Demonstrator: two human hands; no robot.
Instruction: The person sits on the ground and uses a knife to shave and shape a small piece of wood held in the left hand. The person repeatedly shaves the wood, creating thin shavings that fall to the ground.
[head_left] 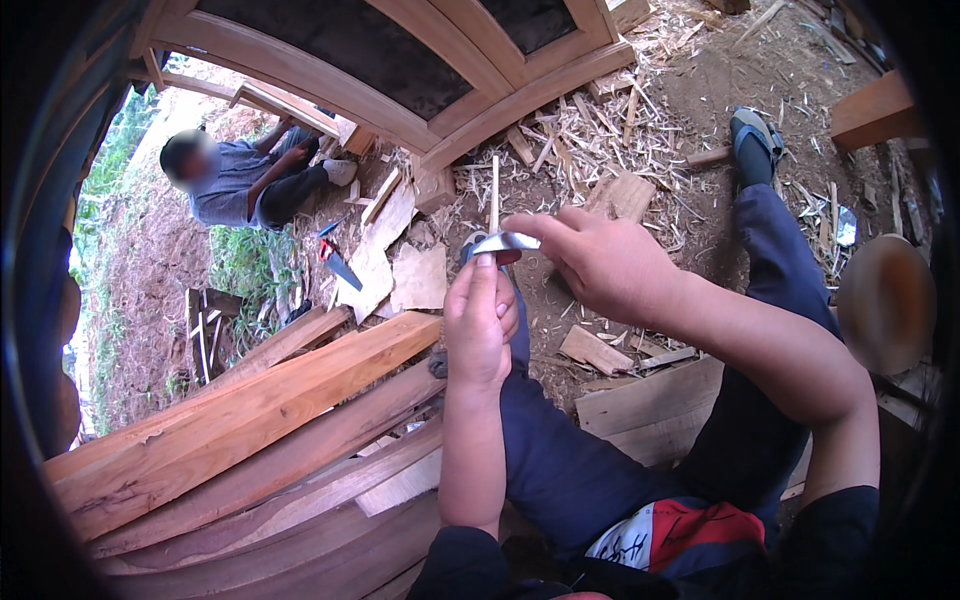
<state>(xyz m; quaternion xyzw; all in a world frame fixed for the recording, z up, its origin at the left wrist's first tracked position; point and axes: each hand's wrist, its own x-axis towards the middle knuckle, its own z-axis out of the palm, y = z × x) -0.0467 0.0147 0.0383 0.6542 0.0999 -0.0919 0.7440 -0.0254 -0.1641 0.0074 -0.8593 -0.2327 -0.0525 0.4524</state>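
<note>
My left hand [482,318] is closed, thumb up, around the lower end of a thin pale wooden stick [495,190] that points away from me. Across the stick, just above my left thumb, lies a short silvery blade-like metal piece [500,243] with a bit of red under it. My right hand [605,258] comes in from the right with bent fingers pinching the end of this piece. The rest of the metal piece is hidden by my fingers, so its exact kind is unclear.
Long sawn beams [250,400] lie at the left. A panelled wooden frame [440,130] stands ahead. Shavings [590,130] and offcuts cover the ground. A handsaw [340,262] lies near boards. Another person [235,180] sits at the far left beside timber.
</note>
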